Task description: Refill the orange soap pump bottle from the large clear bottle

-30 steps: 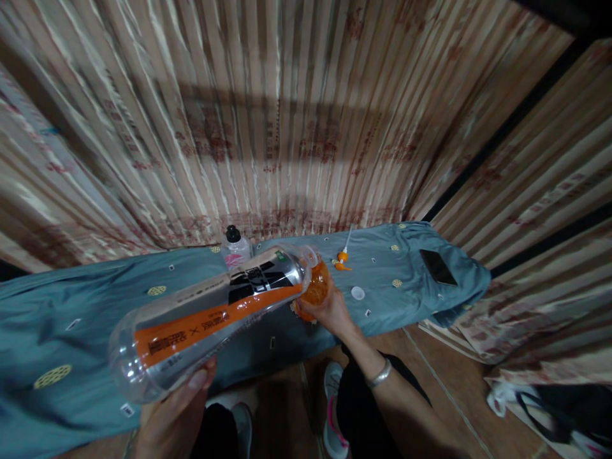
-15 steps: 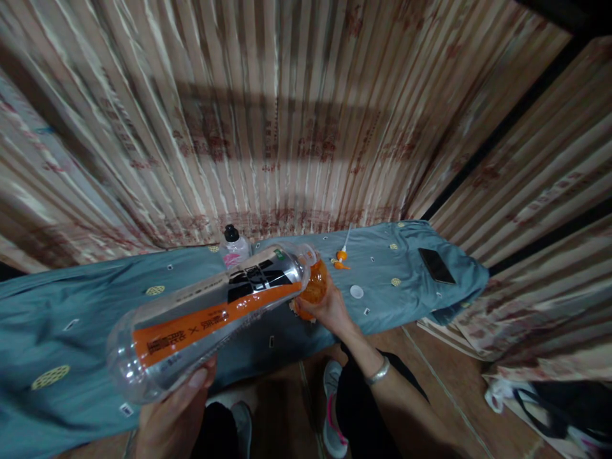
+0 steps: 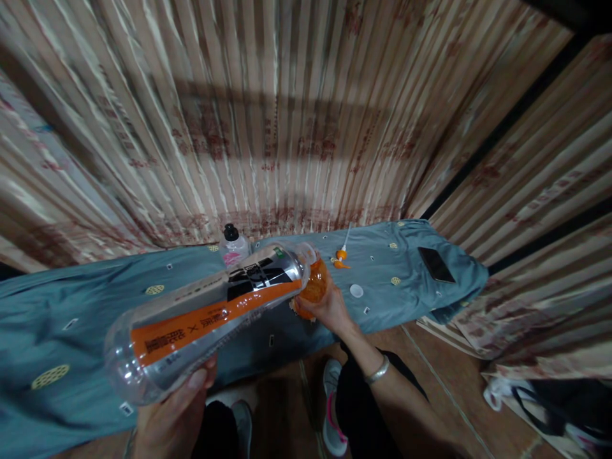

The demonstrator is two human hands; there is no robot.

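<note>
Inspection finds your left hand (image 3: 174,408) grasping the silver-and-orange-labelled clear plastic bottle (image 3: 215,319), thumb laid along the lower body near the base, and your right hand (image 3: 333,310) wrapped around the translucent orange bottle (image 3: 315,282), its fingers curled about the side. The translucent orange bottle is at the centre of the view, over the teal patterned cloth (image 3: 392,303); whether its base bears on that cloth cannot be told. The clear plastic bottle lies aslant, base toward 8 o'clock, neck brought up to the top of the orange one; contact between the two mouths cannot be confirmed, nor any flow. The step is judged to be a pour: you should hold the mouths in line, raise the base by small amounts with the left, and brace the orange bottle firm and upright with the right. Grip the likely thin wall lightly, since squeezing may force a surge. Mind the orange pump head (image 3: 341,256) between 1 and 2 o'clock, the white disc (image 3: 356,291) at 3 and the black-capped bottle (image 3: 234,250) at 10, where stray drips could land
</note>
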